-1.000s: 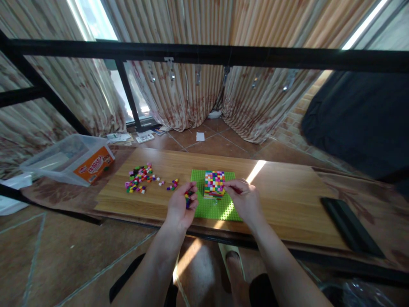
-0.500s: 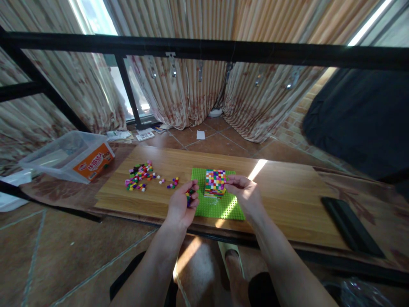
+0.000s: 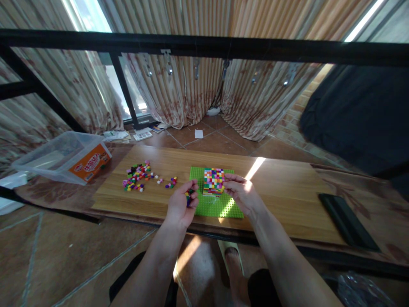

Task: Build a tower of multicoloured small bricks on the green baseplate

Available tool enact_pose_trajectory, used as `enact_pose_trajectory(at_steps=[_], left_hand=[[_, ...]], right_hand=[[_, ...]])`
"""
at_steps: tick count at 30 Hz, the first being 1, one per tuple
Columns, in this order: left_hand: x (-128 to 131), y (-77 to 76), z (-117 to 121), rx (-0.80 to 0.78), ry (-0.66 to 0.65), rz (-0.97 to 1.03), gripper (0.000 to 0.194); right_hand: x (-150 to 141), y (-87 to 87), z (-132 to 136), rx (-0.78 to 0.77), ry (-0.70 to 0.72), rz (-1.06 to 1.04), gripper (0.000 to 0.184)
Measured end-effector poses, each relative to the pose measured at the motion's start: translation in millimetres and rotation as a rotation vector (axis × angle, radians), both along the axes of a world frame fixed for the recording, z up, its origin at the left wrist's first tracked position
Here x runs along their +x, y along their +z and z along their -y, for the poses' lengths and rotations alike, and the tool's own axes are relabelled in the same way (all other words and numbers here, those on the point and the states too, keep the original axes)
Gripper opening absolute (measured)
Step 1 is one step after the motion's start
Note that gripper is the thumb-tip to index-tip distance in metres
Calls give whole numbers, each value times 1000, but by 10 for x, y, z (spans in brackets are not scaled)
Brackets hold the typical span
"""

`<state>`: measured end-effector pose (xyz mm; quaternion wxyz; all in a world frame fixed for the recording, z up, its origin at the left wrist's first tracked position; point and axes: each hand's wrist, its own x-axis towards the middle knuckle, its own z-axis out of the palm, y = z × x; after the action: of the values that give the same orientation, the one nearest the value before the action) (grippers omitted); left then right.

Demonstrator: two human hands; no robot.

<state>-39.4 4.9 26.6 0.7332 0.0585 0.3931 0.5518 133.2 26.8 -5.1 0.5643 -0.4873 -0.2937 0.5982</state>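
A block of many-coloured toy bricks (image 3: 214,180), built up in layers, stands on a green studded baseplate (image 3: 214,208). My left hand (image 3: 183,200) hovers over the plate's left edge, its fingers curled round several small toy bricks (image 3: 188,197). At the right side of the built block is my right hand (image 3: 241,189), thumb and fingers pinched together against its upper edge. Whether a loose brick sits between those fingertips is hidden.
Loose bricks (image 3: 137,175) lie in a pile on the wooden board (image 3: 277,192), with a smaller group (image 3: 171,183) nearer the plate. A clear plastic box (image 3: 64,155) stands at the left. A dark flat object (image 3: 347,221) lies at the right. A black bar (image 3: 204,44) crosses above.
The whole view has shifted slightly. My right hand stays at the block's right side, its fingers a little changed in pose. My left hand keeps its hold on the bricks.
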Motion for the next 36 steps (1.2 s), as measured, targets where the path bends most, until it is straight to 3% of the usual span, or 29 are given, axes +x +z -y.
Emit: enact_pose_trajectory(at_steps=[11,16,20,23,29,36], left_hand=[[19,-30,-2,-3,-10,16,6],[6,31,5,48,27,100,14],[31,128,35,83,65,197,33],[67,170,60,129,21,255,43],[114,174,111,212,-78,355,53],[127,174,114,226,-152,385,55]], right_hand=[[-65,-7,-16,-12,-6,-65,26],[61,62,6,13,-40,-22,30],[192,128,5,128,-220,129,23],[132,157,54,337,-328,375,13],[-233,300,319,715,-10,799,13],[-338,367,374,777,82,1075,25]])
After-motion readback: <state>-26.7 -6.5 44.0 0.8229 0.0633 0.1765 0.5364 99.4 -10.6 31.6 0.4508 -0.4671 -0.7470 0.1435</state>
